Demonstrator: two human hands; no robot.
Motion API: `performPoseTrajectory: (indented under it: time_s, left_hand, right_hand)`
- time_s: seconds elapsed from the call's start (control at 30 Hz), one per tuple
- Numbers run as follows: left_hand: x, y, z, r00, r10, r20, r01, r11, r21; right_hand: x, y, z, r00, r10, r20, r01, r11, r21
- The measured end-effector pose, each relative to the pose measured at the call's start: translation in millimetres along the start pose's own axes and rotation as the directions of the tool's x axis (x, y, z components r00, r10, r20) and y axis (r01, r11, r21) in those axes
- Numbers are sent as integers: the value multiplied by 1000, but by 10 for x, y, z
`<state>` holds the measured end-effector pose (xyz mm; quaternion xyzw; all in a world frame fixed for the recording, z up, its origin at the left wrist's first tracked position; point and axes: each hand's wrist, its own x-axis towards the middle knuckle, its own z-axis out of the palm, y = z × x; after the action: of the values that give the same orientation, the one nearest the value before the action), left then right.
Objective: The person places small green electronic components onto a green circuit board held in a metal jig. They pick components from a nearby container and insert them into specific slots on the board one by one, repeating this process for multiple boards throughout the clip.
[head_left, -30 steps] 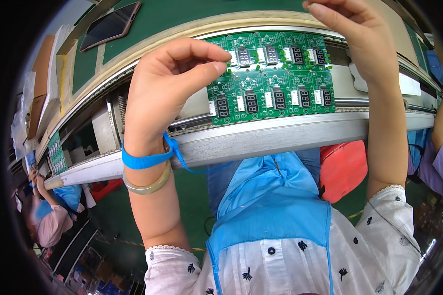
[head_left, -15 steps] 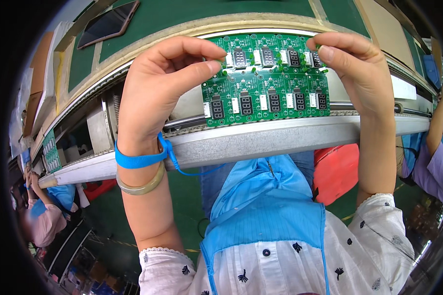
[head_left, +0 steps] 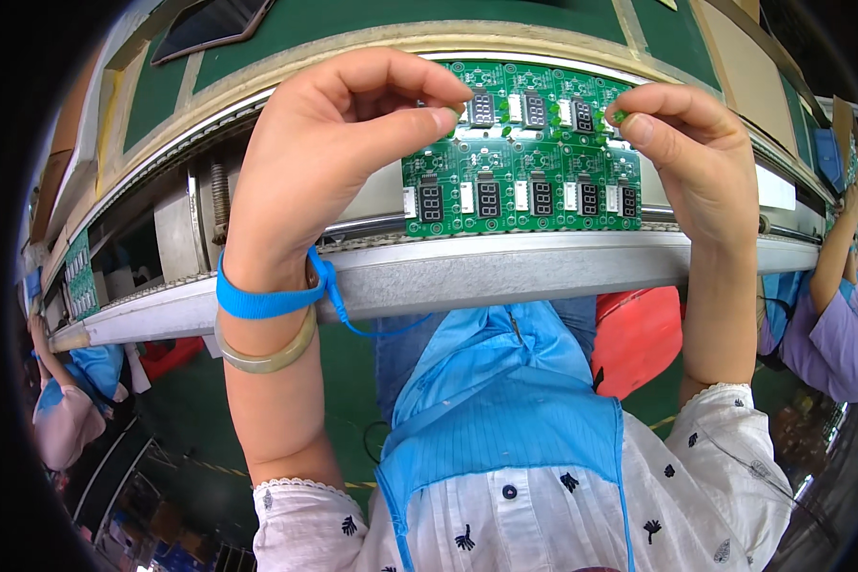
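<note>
A green circuit board panel (head_left: pixel 505 157) lies across the rails before me, with two rows of dark digit displays (head_left: pixel 487 198) and white connectors (head_left: pixel 466 197). Several small green LEDs (head_left: pixel 555 134) stand along the upper row. My left hand (head_left: pixel 353 133) hovers over the panel's upper left, thumb and forefinger nearly together beside the first display; whatever they pinch is too small to make out. At the upper right corner, my right hand (head_left: pixel 691 143) pinches a small green LED (head_left: pixel 621 116) between thumb and forefinger.
A metal rail (head_left: pixel 505 267) runs along the near side. On the green surface beyond lies a phone (head_left: pixel 210 27). Another panel (head_left: pixel 81 276) sits farther left on the line. People work at left (head_left: pixel 67 410) and right (head_left: pixel 834 324). A red stool (head_left: pixel 637 338) stands below the rail.
My left fingertips have moved right along the upper row, to the first display. My right fingertips have drawn back slightly from the upper right corner. The whole view has shifted a little.
</note>
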<state>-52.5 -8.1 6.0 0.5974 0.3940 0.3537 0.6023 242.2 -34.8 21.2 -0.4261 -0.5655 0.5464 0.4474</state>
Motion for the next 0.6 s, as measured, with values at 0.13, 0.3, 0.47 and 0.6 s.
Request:
performPoseTrajectory:
  time_s: [0.13,0.3,0.47,0.6]
  left_hand:
    - [4,-18,6,1000,3,10,-3,1000,-13]
    - [-7,-88,-73,999,45,0,-45,998,36]
    - [-30,168,85,989,-144,-41,134,976,-173]
    - [-34,141,82,988,-146,-50,137,979,-152]
  right_hand:
    - [-37,-30,74,1000,-10,-16,8,996,-84]
    - [-50,-24,112,999,-17,46,24,986,-162]
    - [-68,-71,282,994,13,107,32,913,-407]
    - [-63,-1,382,965,-160,207,254,755,-604]
